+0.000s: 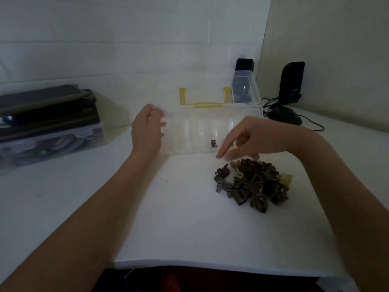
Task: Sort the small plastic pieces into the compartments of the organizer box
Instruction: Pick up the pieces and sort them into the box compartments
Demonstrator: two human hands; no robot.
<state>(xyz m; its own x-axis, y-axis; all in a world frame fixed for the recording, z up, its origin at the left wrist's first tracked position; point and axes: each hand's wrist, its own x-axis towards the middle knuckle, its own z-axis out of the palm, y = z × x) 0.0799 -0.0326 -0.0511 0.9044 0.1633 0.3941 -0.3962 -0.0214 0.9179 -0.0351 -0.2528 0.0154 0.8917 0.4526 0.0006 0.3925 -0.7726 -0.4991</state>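
One small dark plastic piece (214, 143) lies in a middle compartment of the clear plastic organizer box (189, 127) at frame centre. Our left hand (147, 131) meets its left end, and we cannot tell its grip through the blur. Our right hand (250, 138) hovers loose-fingered and empty above the brown pile of pieces (252, 184) at lower right.

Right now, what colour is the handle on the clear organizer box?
Yellow; the handle shows best in the head view, at the back of the organizer box.
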